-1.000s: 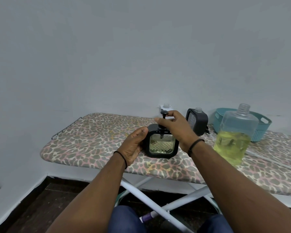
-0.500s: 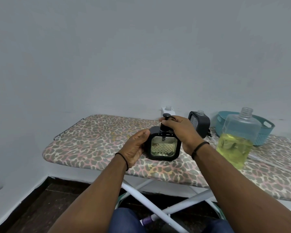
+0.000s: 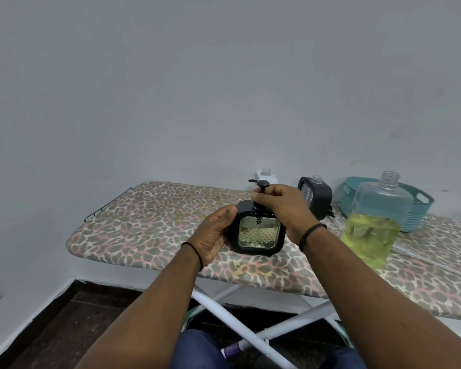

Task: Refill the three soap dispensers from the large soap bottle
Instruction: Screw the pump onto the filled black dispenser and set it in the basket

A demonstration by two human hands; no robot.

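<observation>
Right hand (image 3: 282, 206) has seated the pump (image 3: 261, 194).

Right hand (image 3: 282, 209) is covering the pump neck of the near black dispenser (image 3: 258, 231), so the grip there is unclear. White dispenser (image 3: 266, 177) is showing only its top behind the pump. Far black dispenser (image 3: 316, 197) is partly hiding behind the wrist. Ironing board (image 3: 149, 225) is running off the right edge.
</observation>
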